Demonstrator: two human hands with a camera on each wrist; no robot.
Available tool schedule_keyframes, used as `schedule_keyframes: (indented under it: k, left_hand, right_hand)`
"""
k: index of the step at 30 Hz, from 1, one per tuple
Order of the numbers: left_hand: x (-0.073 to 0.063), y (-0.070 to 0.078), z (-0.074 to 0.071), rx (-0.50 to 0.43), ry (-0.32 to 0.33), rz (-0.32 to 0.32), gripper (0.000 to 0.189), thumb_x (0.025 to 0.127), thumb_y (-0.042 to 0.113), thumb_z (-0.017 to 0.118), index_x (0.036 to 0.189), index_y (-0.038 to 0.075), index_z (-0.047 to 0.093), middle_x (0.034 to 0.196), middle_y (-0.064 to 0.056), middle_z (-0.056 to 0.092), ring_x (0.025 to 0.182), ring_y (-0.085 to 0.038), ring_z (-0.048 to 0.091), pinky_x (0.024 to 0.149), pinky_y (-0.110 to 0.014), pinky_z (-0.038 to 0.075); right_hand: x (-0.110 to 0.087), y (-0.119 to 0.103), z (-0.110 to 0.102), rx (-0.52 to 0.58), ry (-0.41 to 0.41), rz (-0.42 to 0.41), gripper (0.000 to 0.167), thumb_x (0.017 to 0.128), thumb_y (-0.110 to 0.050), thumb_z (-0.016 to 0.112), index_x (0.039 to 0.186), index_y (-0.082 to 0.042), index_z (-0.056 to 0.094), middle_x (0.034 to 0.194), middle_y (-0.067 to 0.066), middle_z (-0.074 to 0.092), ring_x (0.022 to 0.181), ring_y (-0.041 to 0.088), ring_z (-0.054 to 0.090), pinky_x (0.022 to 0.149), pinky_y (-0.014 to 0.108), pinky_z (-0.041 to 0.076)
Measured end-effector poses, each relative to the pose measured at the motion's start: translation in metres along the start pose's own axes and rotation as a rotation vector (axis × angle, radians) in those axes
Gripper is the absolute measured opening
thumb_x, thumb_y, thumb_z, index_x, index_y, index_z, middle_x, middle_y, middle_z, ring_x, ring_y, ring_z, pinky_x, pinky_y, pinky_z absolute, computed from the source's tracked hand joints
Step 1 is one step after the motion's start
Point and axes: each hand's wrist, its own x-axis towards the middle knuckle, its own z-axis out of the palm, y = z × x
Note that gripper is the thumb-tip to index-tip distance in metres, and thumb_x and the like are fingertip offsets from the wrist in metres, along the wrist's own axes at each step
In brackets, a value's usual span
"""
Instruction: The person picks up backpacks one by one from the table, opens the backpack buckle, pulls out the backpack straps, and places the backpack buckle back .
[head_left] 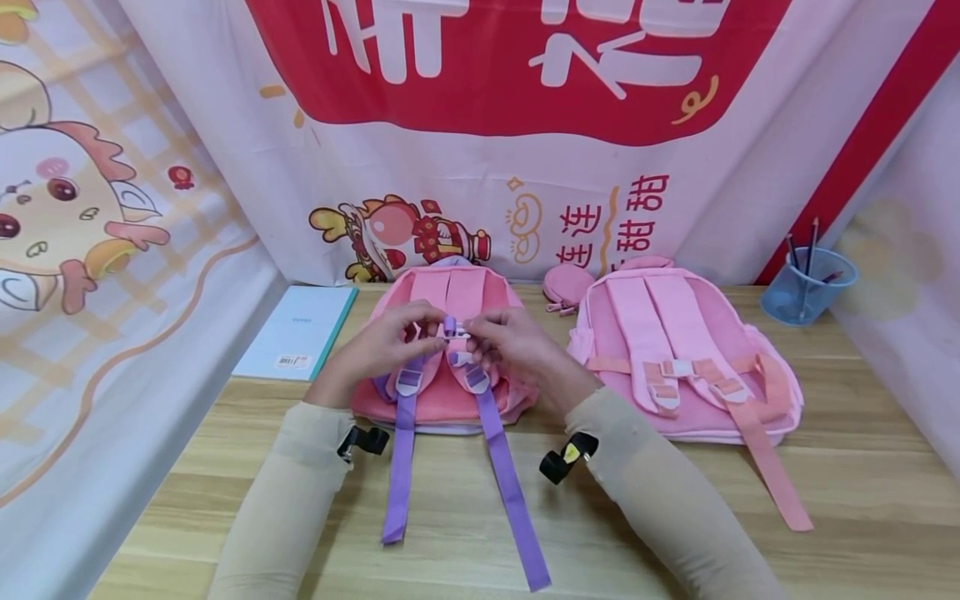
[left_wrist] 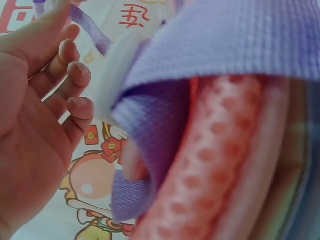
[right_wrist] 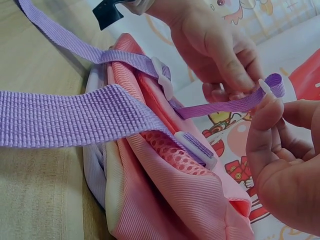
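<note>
A small pink backpack [head_left: 442,404] lies on the table with its shoulder straps facing up. Over it, my left hand [head_left: 386,342] pinches a narrow purple strap [right_wrist: 215,108] whose end is looped. My right hand [head_left: 521,346] pinches the white plastic buckle [right_wrist: 266,89] through which that loop passes. In the left wrist view, the fingers of the left hand [left_wrist: 45,110] curl, and their tips are partly out of frame. Two long purple webbing straps [head_left: 510,487] run from white adjusters [head_left: 476,379] toward the table's front.
To the right lies a second pink backpack [head_left: 697,312] with peach straps, beside a round pink pouch [head_left: 566,285]. A blue mesh cup [head_left: 806,287] with pens stands at the back right. On the left is a light blue notebook [head_left: 292,329]. A printed cloth [head_left: 442,167] hangs behind.
</note>
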Motion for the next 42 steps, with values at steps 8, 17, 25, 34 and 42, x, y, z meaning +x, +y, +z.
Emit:
schedule_keyframes:
  k: [8,17,25,34,42]
  left_hand:
    - [0.006,-0.011,0.006,-0.050,-0.053,-0.023,0.007,0.109,0.011,0.063,0.108,0.013,0.070,0.102,-0.004,0.062,0.094,-0.023,0.058,0.085,-0.033,0.049]
    - [0.009,-0.012,0.008,-0.077,-0.065,-0.078,0.010,0.112,0.013,0.056,0.106,0.012,0.064,0.098,-0.006,0.058,0.090,-0.025,0.057,0.081,-0.031,0.048]
    - [0.010,-0.013,0.011,-0.064,-0.084,-0.079,0.011,0.113,0.014,0.054,0.105,0.012,0.062,0.097,-0.005,0.056,0.090,-0.024,0.056,0.083,-0.033,0.046]
    - [0.011,-0.013,0.012,-0.058,-0.094,-0.052,0.011,0.113,0.013,0.054,0.105,0.012,0.061,0.099,-0.004,0.055,0.094,-0.023,0.055,0.086,-0.035,0.045]
    - [0.009,-0.019,0.015,-0.047,-0.114,-0.135,0.010,0.114,0.014,0.053,0.106,0.014,0.060,0.100,-0.005,0.054,0.094,-0.023,0.055,0.087,-0.036,0.045]
  right_hand:
    - [-0.004,-0.003,0.000,-0.074,0.012,-0.014,0.032,0.112,-0.024,0.061,0.118,0.006,0.073,0.083,0.003,0.067,0.067,0.013,0.059,0.061,0.023,0.052]
    - [-0.004,-0.002,-0.006,-0.053,0.025,-0.005,0.035,0.112,-0.022,0.059,0.120,0.012,0.066,0.081,0.004,0.066,0.064,0.013,0.057,0.059,0.025,0.052]
    - [-0.007,-0.001,-0.009,-0.111,0.037,-0.026,0.034,0.113,-0.021,0.057,0.120,0.010,0.068,0.084,0.005,0.067,0.066,0.014,0.059,0.060,0.024,0.054]
    - [-0.008,0.002,-0.013,-0.121,0.040,-0.082,0.029,0.112,-0.018,0.057,0.115,0.008,0.071,0.082,0.004,0.067,0.066,0.013,0.058,0.060,0.022,0.053]
    - [-0.013,-0.002,-0.017,-0.063,0.085,-0.067,0.023,0.112,-0.019,0.057,0.112,-0.001,0.073,0.085,0.005,0.067,0.072,0.015,0.058,0.063,0.023,0.053]
